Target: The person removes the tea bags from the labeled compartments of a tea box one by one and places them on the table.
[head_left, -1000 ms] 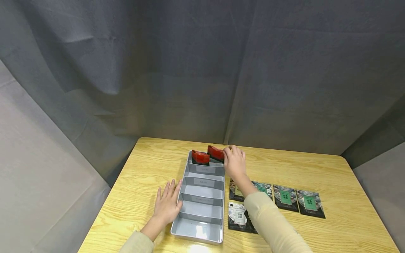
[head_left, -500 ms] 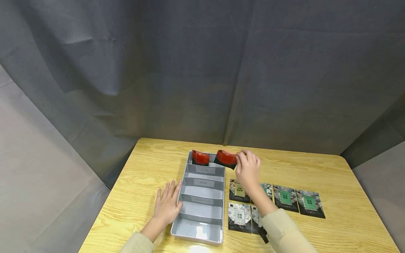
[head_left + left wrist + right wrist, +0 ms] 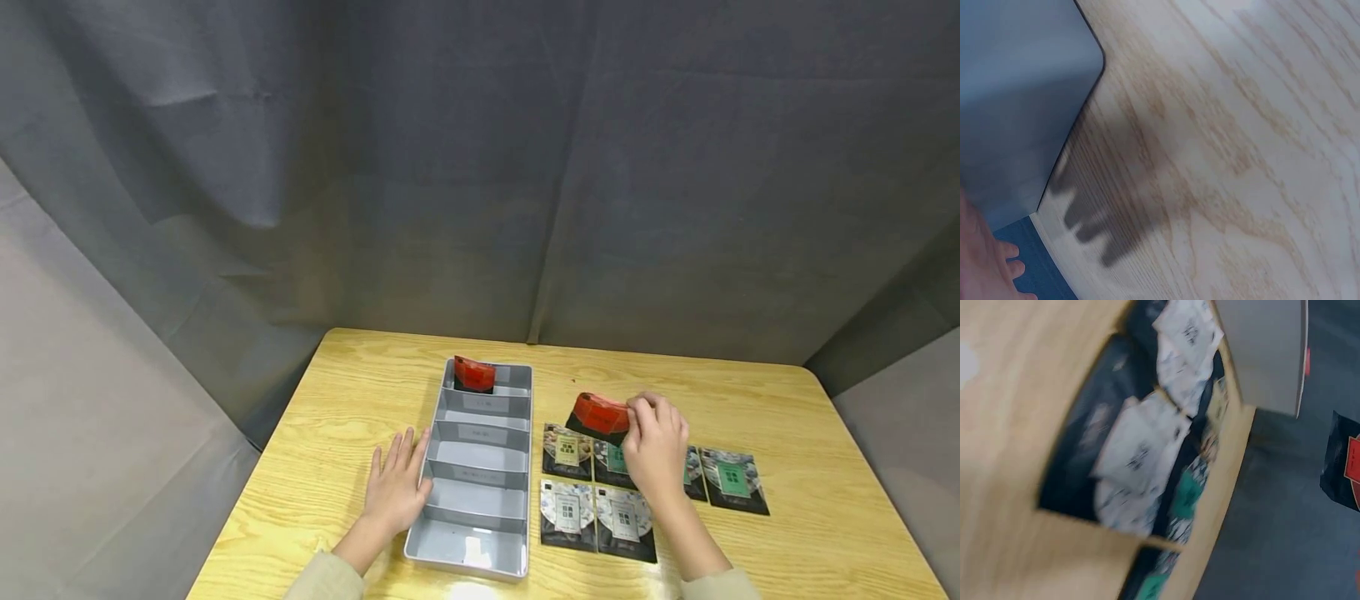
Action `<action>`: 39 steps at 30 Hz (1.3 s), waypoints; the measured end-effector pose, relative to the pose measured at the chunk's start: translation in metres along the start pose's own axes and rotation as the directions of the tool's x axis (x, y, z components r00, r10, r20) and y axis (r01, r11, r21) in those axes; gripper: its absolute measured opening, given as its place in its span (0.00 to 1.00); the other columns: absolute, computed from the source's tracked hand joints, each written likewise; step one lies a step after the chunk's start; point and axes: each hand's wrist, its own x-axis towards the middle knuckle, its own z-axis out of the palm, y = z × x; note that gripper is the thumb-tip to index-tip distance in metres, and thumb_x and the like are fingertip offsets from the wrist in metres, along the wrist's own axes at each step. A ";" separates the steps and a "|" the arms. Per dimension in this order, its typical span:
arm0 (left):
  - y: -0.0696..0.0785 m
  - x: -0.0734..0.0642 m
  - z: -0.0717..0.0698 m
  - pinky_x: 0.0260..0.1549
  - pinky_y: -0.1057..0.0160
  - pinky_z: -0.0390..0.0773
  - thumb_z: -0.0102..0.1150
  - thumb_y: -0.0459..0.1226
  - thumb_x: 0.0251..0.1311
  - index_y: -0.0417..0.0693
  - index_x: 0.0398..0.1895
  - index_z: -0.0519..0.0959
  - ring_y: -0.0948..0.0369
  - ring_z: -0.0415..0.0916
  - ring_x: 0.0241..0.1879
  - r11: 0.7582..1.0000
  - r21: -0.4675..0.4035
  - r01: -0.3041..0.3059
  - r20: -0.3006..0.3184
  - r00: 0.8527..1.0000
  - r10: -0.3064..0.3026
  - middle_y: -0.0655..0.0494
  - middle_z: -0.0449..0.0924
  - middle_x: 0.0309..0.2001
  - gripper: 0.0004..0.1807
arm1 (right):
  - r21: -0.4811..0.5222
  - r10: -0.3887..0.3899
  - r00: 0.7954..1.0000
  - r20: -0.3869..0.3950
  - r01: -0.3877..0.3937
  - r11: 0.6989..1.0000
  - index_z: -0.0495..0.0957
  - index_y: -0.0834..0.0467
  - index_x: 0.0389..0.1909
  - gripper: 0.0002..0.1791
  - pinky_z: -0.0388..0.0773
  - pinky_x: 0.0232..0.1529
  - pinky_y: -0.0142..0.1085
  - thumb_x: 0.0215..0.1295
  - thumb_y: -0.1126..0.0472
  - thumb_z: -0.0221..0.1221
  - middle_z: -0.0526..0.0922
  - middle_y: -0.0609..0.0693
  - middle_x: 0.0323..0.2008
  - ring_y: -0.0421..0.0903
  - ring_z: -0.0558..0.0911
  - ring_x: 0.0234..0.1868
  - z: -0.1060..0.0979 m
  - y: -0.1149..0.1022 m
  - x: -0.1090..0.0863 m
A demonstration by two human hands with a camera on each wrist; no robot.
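Note:
My right hand [image 3: 658, 443] pinches the right edge of a red-and-black sachet [image 3: 600, 416], held over the table to the right of the tray. Part of that sachet [image 3: 1346, 464] shows at the right side of the right wrist view. Another red-and-black sachet [image 3: 474, 375] stands in the far compartment of the grey divided tray [image 3: 530, 467]. With fingers straight and spread, my left hand [image 3: 396, 485] lies along the tray's left side. Only the edge of this hand [image 3: 982, 256] appears in the left wrist view, beside the tray wall [image 3: 1016, 106].
White-labelled sachets [image 3: 567, 514] lie in the near row right of the tray. Behind them are a yellow-labelled sachet [image 3: 567, 452] and green-labelled ones [image 3: 734, 481], partly covered by my right hand. Grey cloth [image 3: 450, 208] hangs behind the wooden table [image 3: 360, 375].
My right hand has lifted one red-and-black sachet out of the tray's far compartment and carried it right and nearer, over the table. My left hand has stayed in place.

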 end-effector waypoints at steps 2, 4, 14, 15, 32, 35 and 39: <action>0.000 0.000 -0.001 0.65 0.41 0.40 0.44 0.46 0.59 0.58 0.72 0.44 0.48 0.42 0.70 1.000 -0.003 0.001 0.004 1.000 -0.001 0.45 0.48 0.70 0.38 | -0.012 0.026 1.000 0.007 -0.026 1.000 0.75 0.63 0.32 0.04 0.57 0.51 0.60 0.56 0.73 0.54 0.73 0.61 0.40 0.62 0.69 0.45 -0.008 0.007 -0.006; 0.001 0.000 -0.001 0.65 0.42 0.40 0.44 0.46 0.59 0.58 0.72 0.42 0.48 0.42 0.70 1.000 -0.001 0.001 0.005 1.000 -0.001 0.45 0.48 0.70 0.39 | -0.029 0.046 0.999 0.019 -0.046 0.999 0.75 0.63 0.32 0.04 0.57 0.51 0.61 0.56 0.73 0.54 0.73 0.61 0.40 0.62 0.69 0.45 -0.016 0.015 -0.012; 0.000 0.001 0.001 0.64 0.41 0.41 0.44 0.46 0.58 0.56 0.72 0.47 0.48 0.44 0.69 1.000 -0.002 -0.002 -0.006 1.000 0.002 0.45 0.49 0.70 0.38 | -0.075 0.122 0.986 0.112 -0.114 0.991 0.74 0.64 0.32 0.06 0.58 0.42 0.58 0.54 0.74 0.54 0.72 0.62 0.41 0.63 0.67 0.43 -0.054 0.055 -0.044; 0.000 0.001 0.001 0.64 0.41 0.41 0.44 0.46 0.58 0.56 0.72 0.46 0.48 0.44 0.69 1.000 -0.004 -0.002 -0.005 1.000 0.002 0.45 0.49 0.70 0.38 | -0.084 0.134 0.983 0.125 -0.124 0.989 0.74 0.64 0.33 0.06 0.58 0.42 0.58 0.54 0.74 0.54 0.71 0.62 0.41 0.63 0.67 0.43 -0.057 0.060 -0.047; 0.000 0.001 0.001 0.64 0.41 0.41 0.45 0.45 0.58 0.56 0.72 0.46 0.48 0.43 0.69 1.000 -0.017 0.004 -0.004 1.000 -0.004 0.45 0.49 0.70 0.38 | -0.329 0.228 0.884 0.409 -0.091 0.940 0.79 0.60 0.31 0.04 0.65 0.31 0.58 0.55 0.68 0.57 0.75 0.59 0.36 0.62 0.72 0.36 -0.083 0.111 -0.090; -0.001 0.001 0.001 0.64 0.41 0.42 0.45 0.45 0.58 0.56 0.72 0.47 0.48 0.44 0.69 1.000 -0.013 0.003 -0.010 1.000 -0.003 0.45 0.50 0.70 0.37 | -0.349 0.203 0.886 0.417 -0.049 0.936 0.79 0.59 0.29 0.03 0.67 0.30 0.58 0.52 0.67 0.59 0.75 0.57 0.34 0.60 0.73 0.34 -0.078 0.116 -0.097; -0.001 0.001 0.002 0.64 0.41 0.42 0.45 0.46 0.58 0.57 0.72 0.46 0.48 0.44 0.69 1.000 -0.003 0.003 -0.011 1.000 -0.003 0.45 0.50 0.70 0.38 | -0.382 0.241 0.868 0.434 -0.065 0.922 0.79 0.58 0.29 0.03 0.65 0.34 0.60 0.53 0.65 0.60 0.74 0.56 0.35 0.60 0.72 0.38 -0.072 0.120 -0.105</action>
